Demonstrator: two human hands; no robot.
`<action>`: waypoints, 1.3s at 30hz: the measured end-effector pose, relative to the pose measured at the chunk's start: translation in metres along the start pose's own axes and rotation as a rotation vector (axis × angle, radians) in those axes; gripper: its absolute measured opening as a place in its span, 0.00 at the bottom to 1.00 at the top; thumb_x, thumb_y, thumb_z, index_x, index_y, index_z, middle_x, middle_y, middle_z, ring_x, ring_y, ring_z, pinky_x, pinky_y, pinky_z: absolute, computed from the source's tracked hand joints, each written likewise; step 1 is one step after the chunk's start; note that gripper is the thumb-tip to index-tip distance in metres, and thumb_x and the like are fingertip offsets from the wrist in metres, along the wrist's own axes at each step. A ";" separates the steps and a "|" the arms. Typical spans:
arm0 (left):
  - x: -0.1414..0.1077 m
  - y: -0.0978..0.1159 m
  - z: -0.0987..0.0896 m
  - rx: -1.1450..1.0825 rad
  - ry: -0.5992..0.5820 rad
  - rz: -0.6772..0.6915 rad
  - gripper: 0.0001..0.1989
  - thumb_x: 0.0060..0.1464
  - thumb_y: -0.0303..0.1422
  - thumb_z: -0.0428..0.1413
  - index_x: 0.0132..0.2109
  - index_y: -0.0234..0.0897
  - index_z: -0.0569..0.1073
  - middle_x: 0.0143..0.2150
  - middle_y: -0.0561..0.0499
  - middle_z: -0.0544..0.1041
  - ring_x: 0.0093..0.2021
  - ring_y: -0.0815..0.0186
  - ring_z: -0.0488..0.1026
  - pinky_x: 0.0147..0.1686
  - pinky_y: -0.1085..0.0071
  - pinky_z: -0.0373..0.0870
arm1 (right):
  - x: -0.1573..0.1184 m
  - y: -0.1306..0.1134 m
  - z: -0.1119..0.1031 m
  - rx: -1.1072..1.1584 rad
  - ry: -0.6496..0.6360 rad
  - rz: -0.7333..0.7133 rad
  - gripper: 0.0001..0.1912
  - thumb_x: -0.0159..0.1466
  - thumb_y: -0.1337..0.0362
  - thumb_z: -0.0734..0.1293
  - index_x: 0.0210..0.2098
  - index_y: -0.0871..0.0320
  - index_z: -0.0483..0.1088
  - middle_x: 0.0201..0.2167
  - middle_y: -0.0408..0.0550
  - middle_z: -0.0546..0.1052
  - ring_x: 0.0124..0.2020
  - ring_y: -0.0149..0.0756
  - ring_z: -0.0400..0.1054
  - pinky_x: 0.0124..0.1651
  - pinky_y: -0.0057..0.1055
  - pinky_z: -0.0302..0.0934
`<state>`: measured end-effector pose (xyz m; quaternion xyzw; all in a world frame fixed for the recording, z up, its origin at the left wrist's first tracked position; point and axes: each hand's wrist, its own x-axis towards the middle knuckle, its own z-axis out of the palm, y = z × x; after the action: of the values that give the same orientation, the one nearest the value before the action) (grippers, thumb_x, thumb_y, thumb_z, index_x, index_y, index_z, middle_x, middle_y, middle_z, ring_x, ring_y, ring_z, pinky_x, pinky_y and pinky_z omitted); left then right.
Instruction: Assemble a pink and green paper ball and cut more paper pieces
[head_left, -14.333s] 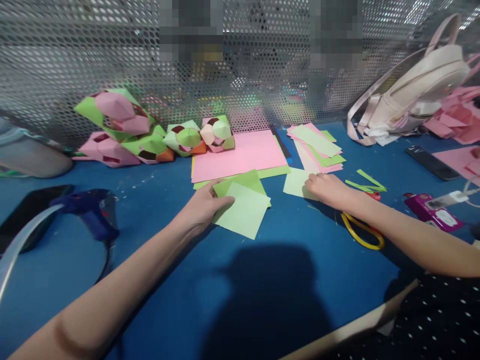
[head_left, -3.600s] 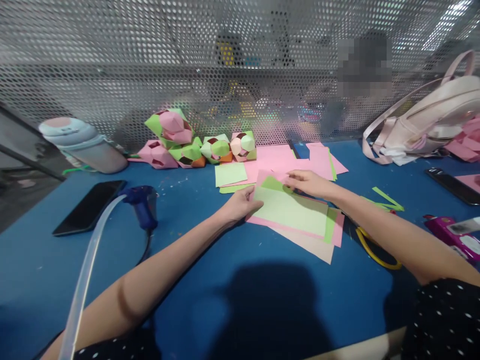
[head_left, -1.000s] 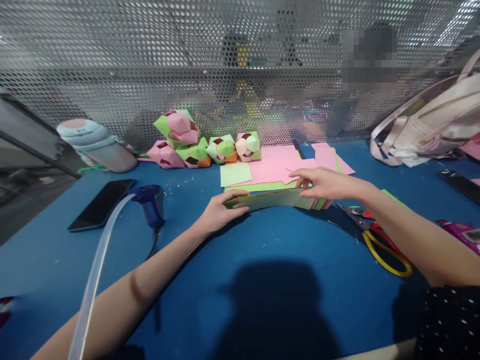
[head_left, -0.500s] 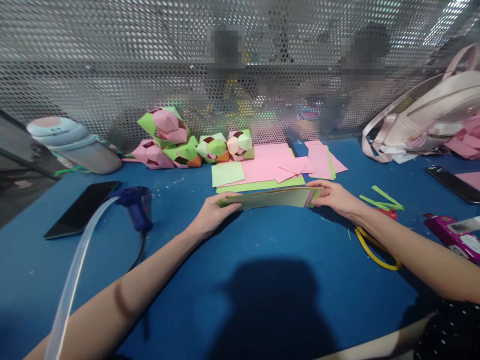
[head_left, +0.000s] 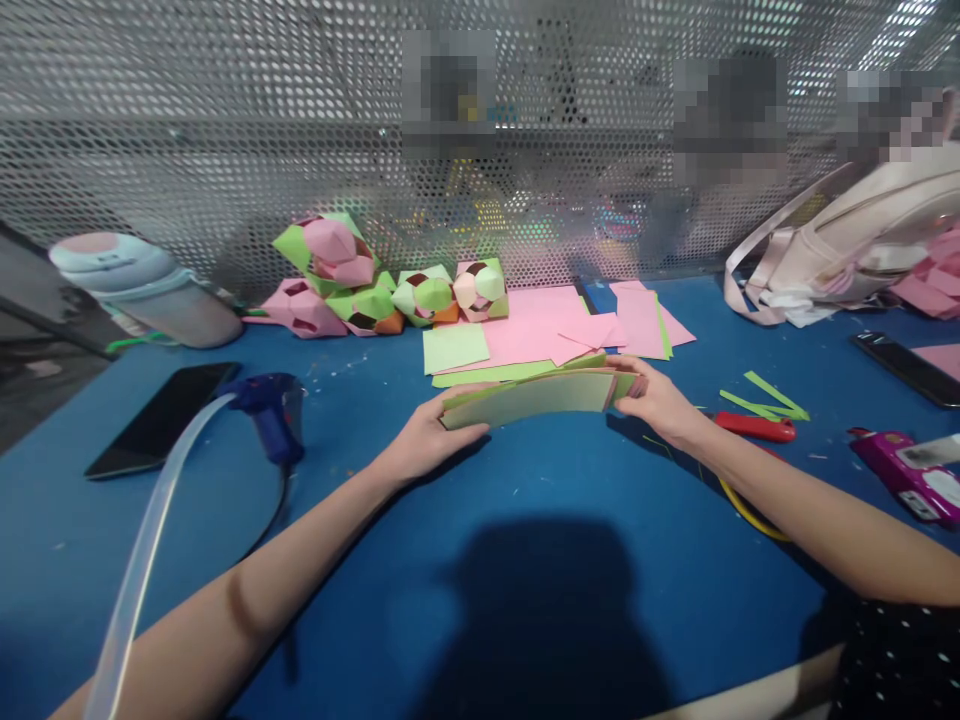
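A bundle of long green and pink paper strips [head_left: 536, 397] stands on edge between my hands, bowed and slightly fanned. My left hand [head_left: 439, 432] grips its left end, thumb on the near face. At the other end my right hand [head_left: 646, 398] pinches it, and a bit of pink shows there. Just beyond the bundle lie larger pink paper sheets [head_left: 525, 325], with a pale green sheet [head_left: 457, 347] on their left. Near my right forearm are a red-handled tool [head_left: 754, 427] and a yellow loop [head_left: 754, 515], partly hidden by the arm.
Folded paper balls [head_left: 360, 300] are piled by the perforated metal screen [head_left: 300, 160]. A blue glue gun [head_left: 276, 415], a phone [head_left: 161, 420] and a tumbler [head_left: 150, 290] are at left. At right are green scraps [head_left: 776, 398], a purple device [head_left: 907, 475] and a backpack [head_left: 847, 240].
The strips have fanned apart and bow more, with a green one rising behind. My right hand has shifted slightly left, and the red-handled tool shows more fully.
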<state>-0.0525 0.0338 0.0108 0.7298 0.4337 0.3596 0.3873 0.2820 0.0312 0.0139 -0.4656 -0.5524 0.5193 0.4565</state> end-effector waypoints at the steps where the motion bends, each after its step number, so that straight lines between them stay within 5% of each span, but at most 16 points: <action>1: 0.001 -0.001 0.001 -0.007 -0.008 -0.007 0.26 0.50 0.39 0.63 0.56 0.39 0.72 0.58 0.45 0.75 0.55 0.54 0.73 0.58 0.58 0.68 | 0.001 0.002 0.000 0.007 -0.012 -0.003 0.35 0.46 0.72 0.69 0.55 0.54 0.65 0.53 0.52 0.74 0.44 0.42 0.72 0.43 0.36 0.65; 7: 0.007 -0.002 0.014 -0.078 0.077 -0.127 0.21 0.48 0.40 0.64 0.48 0.34 0.76 0.44 0.44 0.81 0.41 0.58 0.78 0.45 0.62 0.75 | 0.021 0.009 0.006 0.006 -0.108 -0.112 0.30 0.48 0.66 0.74 0.51 0.53 0.70 0.54 0.49 0.73 0.51 0.43 0.69 0.51 0.41 0.64; 12: 0.006 0.007 0.007 -0.122 0.198 0.000 0.12 0.50 0.38 0.62 0.41 0.36 0.79 0.42 0.46 0.82 0.44 0.56 0.78 0.47 0.61 0.75 | 0.030 0.001 0.018 -0.013 -0.077 -0.160 0.15 0.52 0.61 0.74 0.38 0.56 0.74 0.41 0.47 0.78 0.43 0.40 0.71 0.50 0.43 0.64; 17: 0.002 0.009 -0.009 -0.029 0.138 0.057 0.19 0.49 0.37 0.64 0.50 0.41 0.77 0.56 0.46 0.76 0.59 0.52 0.70 0.62 0.55 0.64 | 0.025 -0.009 0.019 -0.073 -0.140 -0.191 0.31 0.49 0.64 0.77 0.52 0.51 0.70 0.56 0.48 0.72 0.53 0.45 0.68 0.56 0.43 0.62; 23: 0.005 -0.002 -0.002 -0.126 0.028 -0.096 0.33 0.46 0.40 0.66 0.59 0.35 0.70 0.58 0.43 0.75 0.55 0.53 0.73 0.57 0.57 0.68 | 0.028 0.014 0.016 -0.004 -0.104 -0.124 0.39 0.48 0.64 0.76 0.58 0.52 0.62 0.58 0.51 0.71 0.55 0.46 0.68 0.55 0.41 0.66; 32: 0.008 0.004 0.002 -0.070 0.206 -0.092 0.20 0.48 0.42 0.64 0.45 0.36 0.78 0.44 0.44 0.81 0.44 0.54 0.78 0.48 0.58 0.75 | 0.039 0.018 0.036 -0.081 0.013 -0.130 0.13 0.53 0.61 0.71 0.37 0.57 0.72 0.36 0.47 0.78 0.38 0.38 0.71 0.46 0.39 0.66; 39: 0.007 -0.005 0.003 -0.050 0.109 -0.098 0.15 0.50 0.42 0.63 0.40 0.37 0.80 0.42 0.45 0.82 0.44 0.56 0.78 0.49 0.61 0.73 | 0.037 0.009 0.018 -0.256 -0.191 -0.157 0.11 0.50 0.67 0.71 0.35 0.55 0.75 0.40 0.47 0.80 0.41 0.38 0.74 0.49 0.42 0.67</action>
<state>-0.0492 0.0407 0.0067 0.6771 0.4804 0.3899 0.3983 0.2595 0.0653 0.0048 -0.4241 -0.6896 0.4492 0.3780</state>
